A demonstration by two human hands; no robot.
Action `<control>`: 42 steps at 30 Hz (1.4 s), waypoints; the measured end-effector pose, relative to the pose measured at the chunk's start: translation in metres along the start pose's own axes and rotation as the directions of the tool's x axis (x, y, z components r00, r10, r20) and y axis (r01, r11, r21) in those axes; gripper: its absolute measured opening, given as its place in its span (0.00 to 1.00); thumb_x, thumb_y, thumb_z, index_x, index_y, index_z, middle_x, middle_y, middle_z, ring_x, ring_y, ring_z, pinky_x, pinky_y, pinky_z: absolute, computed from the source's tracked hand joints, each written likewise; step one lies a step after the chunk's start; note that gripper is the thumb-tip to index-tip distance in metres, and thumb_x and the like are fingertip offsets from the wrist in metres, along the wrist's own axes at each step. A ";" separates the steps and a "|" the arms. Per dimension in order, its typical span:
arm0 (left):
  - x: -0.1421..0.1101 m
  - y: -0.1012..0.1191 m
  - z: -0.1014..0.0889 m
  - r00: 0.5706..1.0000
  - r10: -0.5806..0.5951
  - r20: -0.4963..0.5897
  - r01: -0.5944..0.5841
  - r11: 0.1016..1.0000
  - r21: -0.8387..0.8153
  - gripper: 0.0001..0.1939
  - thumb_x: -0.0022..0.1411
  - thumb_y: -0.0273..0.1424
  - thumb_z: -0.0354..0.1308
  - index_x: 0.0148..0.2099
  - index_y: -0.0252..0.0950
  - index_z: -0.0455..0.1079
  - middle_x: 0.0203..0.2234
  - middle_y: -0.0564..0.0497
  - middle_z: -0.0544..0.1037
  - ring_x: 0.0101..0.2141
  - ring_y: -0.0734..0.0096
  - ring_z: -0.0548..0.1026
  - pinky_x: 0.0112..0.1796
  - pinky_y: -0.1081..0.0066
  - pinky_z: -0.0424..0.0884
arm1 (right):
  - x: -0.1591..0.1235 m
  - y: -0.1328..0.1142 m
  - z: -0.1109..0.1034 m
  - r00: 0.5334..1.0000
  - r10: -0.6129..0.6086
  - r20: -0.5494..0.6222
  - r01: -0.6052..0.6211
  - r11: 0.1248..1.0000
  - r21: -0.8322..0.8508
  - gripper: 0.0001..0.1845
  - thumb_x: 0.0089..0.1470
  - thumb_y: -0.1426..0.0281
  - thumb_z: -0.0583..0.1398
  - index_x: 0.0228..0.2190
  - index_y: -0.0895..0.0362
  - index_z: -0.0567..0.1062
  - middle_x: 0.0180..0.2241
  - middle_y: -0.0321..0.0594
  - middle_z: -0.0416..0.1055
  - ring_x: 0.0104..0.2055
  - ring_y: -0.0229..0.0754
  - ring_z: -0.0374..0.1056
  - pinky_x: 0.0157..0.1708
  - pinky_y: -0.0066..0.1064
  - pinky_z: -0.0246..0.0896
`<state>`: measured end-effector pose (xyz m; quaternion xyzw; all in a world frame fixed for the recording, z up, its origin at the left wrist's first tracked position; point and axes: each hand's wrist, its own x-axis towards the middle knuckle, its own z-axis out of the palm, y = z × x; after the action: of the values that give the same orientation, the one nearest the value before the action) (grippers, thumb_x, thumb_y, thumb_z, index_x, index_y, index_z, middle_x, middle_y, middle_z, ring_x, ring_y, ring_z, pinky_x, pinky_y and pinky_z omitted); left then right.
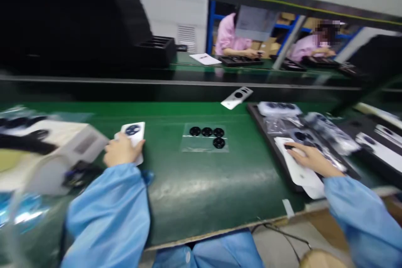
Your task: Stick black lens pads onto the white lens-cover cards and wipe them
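My left hand (121, 150) grips a white phone back cover (137, 137) with a dark round camera part, just above or on the green table. My right hand (309, 160) reaches over a dark tray (284, 167) at the right. Its fingers are closed at the upper end of another white phone back cover (295, 166), by a dark round spot; part of the grip is hidden. Between my hands, several black round lens rings (207, 132) sit on a clear plastic sheet (197, 144).
A white plate with a dark circle (234, 99) leans at the table's back. Bagged parts (331, 132) lie in and beside the tray; a second tray (383, 150) holds white covers. A white machine (75, 142) stands left. Two people in pink (232, 37) work across the bench.
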<state>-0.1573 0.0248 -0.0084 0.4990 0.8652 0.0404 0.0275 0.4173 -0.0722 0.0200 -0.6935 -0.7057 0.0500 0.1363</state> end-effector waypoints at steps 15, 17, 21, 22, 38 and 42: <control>-0.001 0.003 -0.005 0.994 -0.082 0.070 0.077 0.994 0.083 0.42 0.60 0.58 0.42 0.61 0.28 0.51 0.54 0.31 0.65 0.53 0.43 0.67 0.43 0.52 0.71 | 0.000 0.015 0.008 0.985 0.067 0.161 -0.077 0.996 0.054 0.23 0.57 0.58 0.54 0.52 0.52 0.70 0.38 0.38 0.77 0.35 0.47 0.74 0.38 0.33 0.65; -0.001 0.003 -0.004 0.994 -0.081 0.073 0.075 0.993 0.086 0.42 0.60 0.58 0.41 0.61 0.28 0.51 0.54 0.30 0.65 0.53 0.43 0.67 0.43 0.52 0.71 | 0.001 0.015 0.008 0.985 0.066 0.160 -0.076 0.996 0.052 0.23 0.57 0.58 0.54 0.51 0.52 0.70 0.39 0.38 0.77 0.35 0.47 0.74 0.39 0.34 0.65; -0.004 0.005 -0.006 0.996 -0.072 0.056 0.066 0.994 0.091 0.39 0.60 0.58 0.40 0.60 0.32 0.51 0.54 0.31 0.67 0.53 0.46 0.67 0.43 0.54 0.71 | 0.000 0.013 0.007 0.986 0.067 0.153 -0.075 0.996 0.049 0.22 0.57 0.59 0.54 0.51 0.52 0.71 0.42 0.39 0.76 0.37 0.47 0.73 0.40 0.34 0.65; -0.005 0.006 -0.007 0.996 -0.077 0.052 0.072 0.993 0.098 0.38 0.61 0.57 0.40 0.60 0.33 0.51 0.54 0.32 0.67 0.53 0.47 0.68 0.43 0.54 0.71 | -0.001 0.012 0.006 0.986 0.068 0.153 -0.076 0.996 0.049 0.22 0.57 0.59 0.54 0.51 0.52 0.71 0.42 0.39 0.76 0.36 0.46 0.73 0.39 0.33 0.65; 0.001 -0.001 -0.005 0.993 -0.110 -0.034 0.105 0.988 -0.116 0.42 0.50 0.43 0.65 0.61 0.35 0.51 0.58 0.30 0.59 0.50 0.38 0.71 0.41 0.50 0.72 | -0.002 0.010 0.005 0.983 0.077 0.164 -0.091 0.993 0.074 0.23 0.57 0.58 0.55 0.52 0.52 0.72 0.45 0.39 0.76 0.39 0.47 0.74 0.40 0.35 0.66; 0.007 -0.004 -0.012 0.991 -0.117 -0.069 0.094 0.957 -0.273 0.41 0.51 0.32 0.65 0.64 0.36 0.50 0.60 0.32 0.56 0.53 0.40 0.68 0.50 0.50 0.67 | -0.002 0.009 0.002 0.984 0.068 0.162 -0.085 0.992 0.097 0.22 0.56 0.57 0.56 0.50 0.51 0.74 0.49 0.38 0.74 0.45 0.49 0.73 0.44 0.34 0.66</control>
<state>-0.1656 0.0278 0.0026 0.4415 0.8775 0.1770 0.0607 0.4256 -0.0735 0.0155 -0.7058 -0.6836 0.1468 0.1136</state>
